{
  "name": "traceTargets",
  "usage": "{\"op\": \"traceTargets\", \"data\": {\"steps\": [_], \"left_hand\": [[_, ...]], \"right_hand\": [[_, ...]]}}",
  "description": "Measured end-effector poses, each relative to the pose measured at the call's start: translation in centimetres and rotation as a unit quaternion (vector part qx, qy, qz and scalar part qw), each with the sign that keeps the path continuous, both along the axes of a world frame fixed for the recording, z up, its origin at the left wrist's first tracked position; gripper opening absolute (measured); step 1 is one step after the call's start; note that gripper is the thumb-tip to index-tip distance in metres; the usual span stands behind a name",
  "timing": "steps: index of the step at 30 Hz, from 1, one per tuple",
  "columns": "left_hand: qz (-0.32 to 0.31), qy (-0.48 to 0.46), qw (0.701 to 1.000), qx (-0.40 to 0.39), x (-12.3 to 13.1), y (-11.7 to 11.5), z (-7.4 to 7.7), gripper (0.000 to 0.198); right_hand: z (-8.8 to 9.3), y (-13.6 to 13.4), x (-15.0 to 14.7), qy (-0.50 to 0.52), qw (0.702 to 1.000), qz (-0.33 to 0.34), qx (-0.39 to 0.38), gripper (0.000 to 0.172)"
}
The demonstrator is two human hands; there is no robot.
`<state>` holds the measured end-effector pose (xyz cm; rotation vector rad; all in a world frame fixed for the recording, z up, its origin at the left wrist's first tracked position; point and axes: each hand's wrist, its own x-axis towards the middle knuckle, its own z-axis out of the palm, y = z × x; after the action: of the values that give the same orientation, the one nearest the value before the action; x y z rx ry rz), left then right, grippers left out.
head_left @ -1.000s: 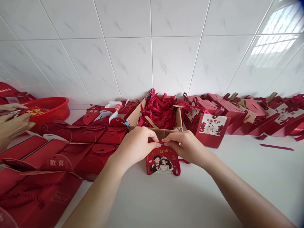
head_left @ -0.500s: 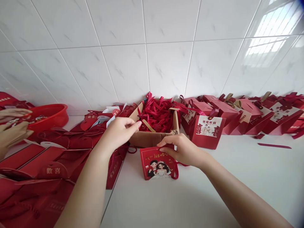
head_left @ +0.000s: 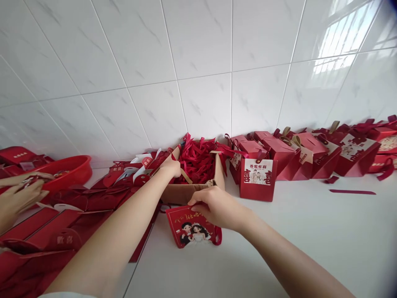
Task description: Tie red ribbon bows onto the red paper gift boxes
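Observation:
My right hand (head_left: pixel 217 207) is closed on the top edge of a small red gift box (head_left: pixel 200 234), pinching it between thumb and fingers. A cartoon bride and groom and gold lettering decorate its front, and a dark red ribbon hangs at its right side. It stands slightly tilted on the white surface. My left hand (head_left: pixel 171 169) is at the left edge of a cardboard box (head_left: pixel 186 193) full of red ribbons (head_left: pixel 198 159). Its fingers are curled and mostly hidden, so anything in them cannot be made out.
Red folded boxes (head_left: pixel 89 225) crowd the left. Beyond them, another person's hands (head_left: pixel 23 196) hold small items by a red basin (head_left: pixel 77 169). Finished-looking red boxes (head_left: pixel 279 153) line the tiled wall at right, with one ribbon strip (head_left: pixel 352 192) before them.
The view has shifted. My left hand has moved from over the ribbons to the cardboard box's left edge, its fingers turning out of sight. My right hand still holds the gift box.

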<state>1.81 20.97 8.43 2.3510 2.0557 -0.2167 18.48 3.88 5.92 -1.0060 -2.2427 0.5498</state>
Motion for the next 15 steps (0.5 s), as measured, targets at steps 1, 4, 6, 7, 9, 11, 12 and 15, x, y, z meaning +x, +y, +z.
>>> {"op": "traceTargets", "data": {"steps": [1,4,6,7,9,11,12,15], "left_hand": [[0.006,0.008,1.0,-0.005,0.0,0.2,-0.2,0.028],[0.009,0.024,0.999,-0.026,-0.2,0.6,-0.7,0.02],[0.001,0.021,0.999,-0.036,-0.2,0.8,-1.0,0.021],[-0.001,0.02,0.999,-0.039,-0.3,0.8,-1.1,0.022],[-0.002,0.018,0.999,-0.045,-0.4,0.9,-1.3,0.024],[0.002,0.018,0.998,-0.055,-0.5,0.9,-1.5,0.027],[0.004,0.019,0.998,-0.06,-0.5,0.9,-1.6,0.029],[0.002,0.022,0.997,-0.07,-0.7,0.9,-1.7,0.03]], "right_hand": [[0.0,0.0,0.0,0.003,1.0,0.003,0.002,0.018],[-0.2,0.1,0.0,0.009,1.0,0.005,0.007,0.018],[-0.3,0.2,0.0,0.008,1.0,0.006,0.01,0.018],[-0.3,0.2,0.0,0.008,1.0,0.006,0.012,0.018],[-0.3,0.3,0.0,0.009,1.0,0.007,0.014,0.019],[-0.3,0.3,0.0,0.009,1.0,0.009,0.015,0.019],[-0.3,0.3,0.0,0.009,1.0,0.01,0.014,0.018],[-0.2,0.3,0.1,0.009,1.0,0.013,0.011,0.019]]}}
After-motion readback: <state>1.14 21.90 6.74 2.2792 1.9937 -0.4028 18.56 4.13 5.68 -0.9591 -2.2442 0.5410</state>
